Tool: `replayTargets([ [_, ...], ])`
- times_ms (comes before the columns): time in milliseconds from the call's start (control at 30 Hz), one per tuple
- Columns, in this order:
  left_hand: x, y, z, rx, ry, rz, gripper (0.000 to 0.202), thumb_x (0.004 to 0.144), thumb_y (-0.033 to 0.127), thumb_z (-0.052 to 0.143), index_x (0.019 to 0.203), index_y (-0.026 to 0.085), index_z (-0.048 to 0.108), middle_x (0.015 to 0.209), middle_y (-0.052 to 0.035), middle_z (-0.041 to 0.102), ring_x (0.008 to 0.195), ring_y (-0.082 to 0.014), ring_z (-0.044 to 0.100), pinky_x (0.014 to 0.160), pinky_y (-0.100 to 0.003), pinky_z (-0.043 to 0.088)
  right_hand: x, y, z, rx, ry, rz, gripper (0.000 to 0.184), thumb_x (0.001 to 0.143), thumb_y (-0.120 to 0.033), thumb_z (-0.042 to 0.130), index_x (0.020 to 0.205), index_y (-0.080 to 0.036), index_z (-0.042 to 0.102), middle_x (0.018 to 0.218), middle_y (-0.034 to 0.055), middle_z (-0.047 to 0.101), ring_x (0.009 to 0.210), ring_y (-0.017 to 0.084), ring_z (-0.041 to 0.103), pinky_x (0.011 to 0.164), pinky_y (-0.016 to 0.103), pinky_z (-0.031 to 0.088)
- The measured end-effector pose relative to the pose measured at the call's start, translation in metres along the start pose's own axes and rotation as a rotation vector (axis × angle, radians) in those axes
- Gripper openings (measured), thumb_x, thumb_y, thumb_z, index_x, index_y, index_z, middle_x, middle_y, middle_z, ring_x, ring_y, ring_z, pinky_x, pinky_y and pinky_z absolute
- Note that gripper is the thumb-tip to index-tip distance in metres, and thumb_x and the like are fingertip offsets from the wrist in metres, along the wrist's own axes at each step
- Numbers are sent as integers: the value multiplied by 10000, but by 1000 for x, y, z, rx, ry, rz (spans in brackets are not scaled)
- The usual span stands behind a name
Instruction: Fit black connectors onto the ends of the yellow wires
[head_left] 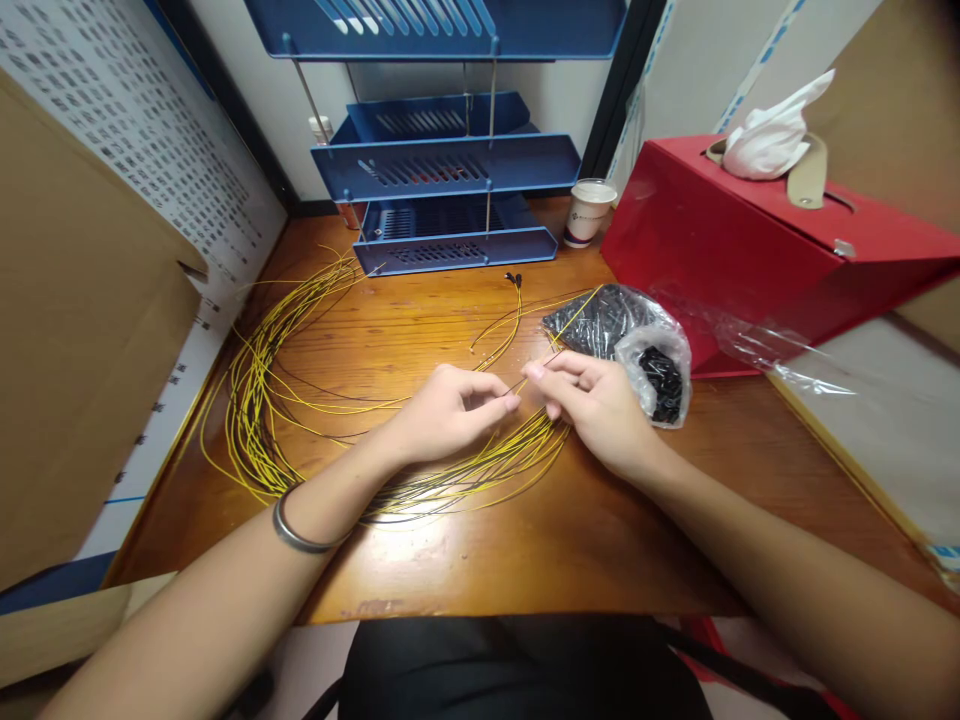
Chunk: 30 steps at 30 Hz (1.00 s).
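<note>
Wire [519,386] between your left hand [456,410] and right hand [600,408].
Fingers [495,410] of each pinch it, tips nearly together.

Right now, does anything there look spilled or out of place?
Nothing plainly spilled or damaged stands out. The oddest bit is crinkled clear plastic trailing over the red box, which looks untidy. The bag of black pieces beside it seems to gape open; the yellow wires sprawl in loops.

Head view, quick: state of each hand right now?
Left hand: closed, thumb and forefinger pinching a thin wire.
Right hand: closed, fingertips pinching wire too; whether it's the same strand can't be told.
</note>
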<state>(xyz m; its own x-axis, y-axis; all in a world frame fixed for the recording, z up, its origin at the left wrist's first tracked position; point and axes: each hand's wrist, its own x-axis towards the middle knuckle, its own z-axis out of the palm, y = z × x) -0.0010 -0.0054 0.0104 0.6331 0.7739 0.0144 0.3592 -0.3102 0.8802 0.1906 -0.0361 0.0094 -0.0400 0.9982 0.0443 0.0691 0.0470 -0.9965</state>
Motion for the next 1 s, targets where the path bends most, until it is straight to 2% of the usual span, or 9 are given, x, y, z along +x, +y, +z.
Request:
replayTargets([
  [100,0,0,0,-5,10,14,339,940,375,570,755,117,693,625,-9,645,575,-100,549,578,-211,411,-2,-1,2,-72,-82,39,367,746,-488,819,737,-143,696,496,-38,550,482,91,462,501,242,348],
  [300,1,1,0,23,9,0,348,934,374,584,710,122,669,583,4,623,542,-89,521,551,-205,385,-1,-5,1,-74,107,1,378,724,-498,827,704,-151,680,458,-50,513,440,83,424,453,238,318],
  [567,0,3,0,8,-19,-24,346,932,385,590,754,111,705,632,-22,670,576,-103,573,569,-209,408,1,-3,0,-21,239,-55,330,770,-459,796,740,-148,688,454,-64,485,429,70,377,443,234,307],
  [633,0,2,0,4,-24,-26,330,927,365,594,752,108,704,625,-21,666,566,-101,569,561,-205,407,1,-4,1,-27,206,-41,352,757,-482,803,731,-151,686,463,-59,493,438,75,393,450,238,314],
  [800,0,2,0,18,-14,-10,329,926,353,582,737,108,693,613,-20,662,551,-95,555,552,-199,405,-1,-5,3,-68,26,38,412,690,-527,848,715,-147,691,465,-48,512,450,83,413,453,243,303],
  [867,0,2,-1,29,-14,-10,317,921,351,584,755,108,701,621,-22,669,557,-99,566,554,-200,410,-1,-4,3,-56,64,16,405,710,-530,832,714,-155,680,475,-46,513,455,87,422,455,244,310],
  [1000,0,2,-1,42,-13,-13,278,909,334,596,799,112,723,655,-27,691,587,-108,597,575,-203,433,3,3,-2,44,263,-79,333,785,-498,779,782,-187,659,509,-60,492,468,87,423,474,245,335],
])
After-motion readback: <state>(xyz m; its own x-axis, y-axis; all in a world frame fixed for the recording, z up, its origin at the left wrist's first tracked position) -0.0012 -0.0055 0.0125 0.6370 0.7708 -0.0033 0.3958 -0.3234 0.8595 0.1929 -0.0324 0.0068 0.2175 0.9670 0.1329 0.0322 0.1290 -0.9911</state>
